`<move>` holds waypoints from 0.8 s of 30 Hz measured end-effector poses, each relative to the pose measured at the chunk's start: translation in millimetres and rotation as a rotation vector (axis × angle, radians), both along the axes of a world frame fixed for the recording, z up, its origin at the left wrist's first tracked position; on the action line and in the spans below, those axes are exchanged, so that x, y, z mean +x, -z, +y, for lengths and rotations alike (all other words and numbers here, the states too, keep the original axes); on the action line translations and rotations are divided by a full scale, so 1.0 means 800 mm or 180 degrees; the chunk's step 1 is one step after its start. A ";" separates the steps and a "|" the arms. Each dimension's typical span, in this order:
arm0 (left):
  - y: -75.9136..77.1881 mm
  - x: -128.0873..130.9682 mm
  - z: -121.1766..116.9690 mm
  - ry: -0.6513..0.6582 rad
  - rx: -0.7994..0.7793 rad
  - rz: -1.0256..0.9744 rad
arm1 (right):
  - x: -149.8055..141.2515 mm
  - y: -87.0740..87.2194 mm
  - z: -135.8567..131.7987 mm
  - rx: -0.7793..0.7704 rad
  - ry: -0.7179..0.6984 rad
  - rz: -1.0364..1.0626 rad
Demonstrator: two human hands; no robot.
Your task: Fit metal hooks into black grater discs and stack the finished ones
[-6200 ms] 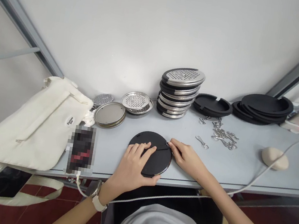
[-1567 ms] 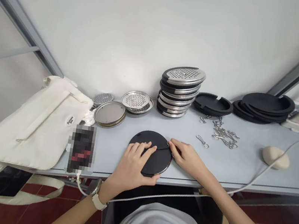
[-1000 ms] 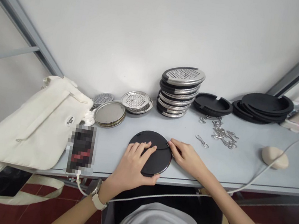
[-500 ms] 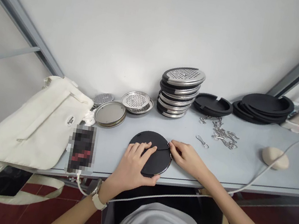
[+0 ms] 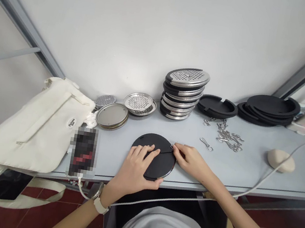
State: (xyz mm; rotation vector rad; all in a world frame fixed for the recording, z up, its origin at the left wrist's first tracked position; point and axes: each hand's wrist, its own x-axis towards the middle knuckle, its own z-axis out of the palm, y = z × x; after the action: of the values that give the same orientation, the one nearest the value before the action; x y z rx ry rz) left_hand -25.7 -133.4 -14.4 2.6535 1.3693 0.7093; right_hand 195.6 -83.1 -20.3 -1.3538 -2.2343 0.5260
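Observation:
A round black disc (image 5: pixel 160 166), with a straight slit across it and a shiny metal edge at its lower right, lies near the table's front edge. My left hand (image 5: pixel 136 167) rests over its left part, fingers spread on top and thumb against the near rim, holding it. At the slit's right end, my right hand (image 5: pixel 191 160) is closed in a pinch on a small metal wire clip (image 5: pixel 172 147), of which only a loop shows. The rest of that clip is hidden by the fingers. A similar loose wire clip (image 5: pixel 206 144) lies to the right.
Behind stand a tall stack of black-and-metal graters (image 5: pixel 187 77), metal discs (image 5: pixel 111 115), perforated plates (image 5: pixel 138 102) and black holders (image 5: pixel 217 106), (image 5: pixel 272 106). Several clips (image 5: pixel 228 137) lie heaped. A cream bag (image 5: pixel 31 125), a pixelated object (image 5: pixel 84 153), a beige rounded object (image 5: pixel 280 160) and a cable (image 5: pixel 263 181) flank the work.
Both hands stay in nearly the same place on the disc. The right fingertips and the clip's loop shift only slightly at the slit's end.

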 end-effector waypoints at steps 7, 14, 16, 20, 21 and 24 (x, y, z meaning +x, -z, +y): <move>0.001 0.000 0.000 -0.0021 -0.0014 0.0009 | 0.001 -0.002 -0.002 -0.0027 -0.0065 0.0137; 0.000 0.000 0.001 -0.0021 0.0021 0.0013 | -0.001 -0.002 -0.002 -0.0001 -0.0042 0.0188; 0.000 0.000 0.001 -0.0018 0.0026 0.0009 | -0.001 -0.002 -0.002 0.0002 -0.0017 0.0208; 0.000 0.000 0.001 -0.0007 -0.0005 0.0016 | -0.003 -0.003 -0.003 -0.0038 -0.0033 0.0290; 0.000 0.000 0.000 -0.0009 -0.0020 0.0019 | -0.003 -0.003 -0.004 -0.0045 -0.0036 0.0300; 0.001 0.000 0.000 -0.0024 -0.0035 0.0018 | -0.003 -0.002 -0.005 -0.0068 0.0006 0.0341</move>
State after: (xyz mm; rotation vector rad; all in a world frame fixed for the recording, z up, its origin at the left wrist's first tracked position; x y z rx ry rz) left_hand -25.9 -133.1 -15.2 2.6455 1.3811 0.6938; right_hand 193.3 -86.8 -18.7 -1.3066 -2.1469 0.6090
